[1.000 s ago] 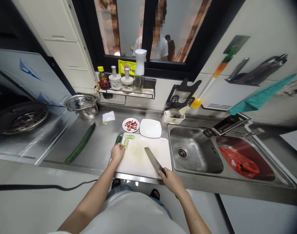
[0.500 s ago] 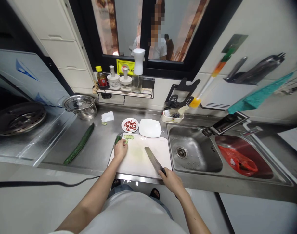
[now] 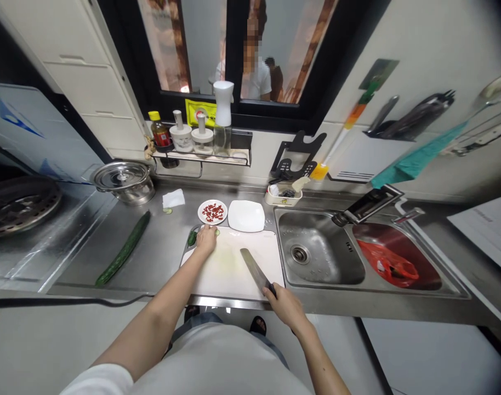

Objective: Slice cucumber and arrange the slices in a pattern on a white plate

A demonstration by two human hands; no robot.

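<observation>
At the upper left of the white cutting board (image 3: 234,274), my left hand (image 3: 206,239) is closed over a row of cucumber slices, its fingers curled down and mostly hiding them. One pale green cucumber slice (image 3: 217,232) shows beside the fingertips. A dark green cucumber piece (image 3: 192,237) lies just left of that hand, at the board's corner. My right hand (image 3: 286,306) grips the black handle of a kitchen knife (image 3: 254,267). The blade lies low over the right part of the board, pointing up and left.
Behind the board stand a plate of chopped red pieces (image 3: 207,219) and a white square plate (image 3: 246,216). A whole cucumber (image 3: 125,249) lies left, near a lidded steel pot (image 3: 127,184). To the right is a sink (image 3: 322,263) with a red plastic bag (image 3: 392,266).
My left hand has moved forward onto the cucumber slices and now covers most of them. My right hand still holds the knife in about the same place. The whole view has shifted slightly.
</observation>
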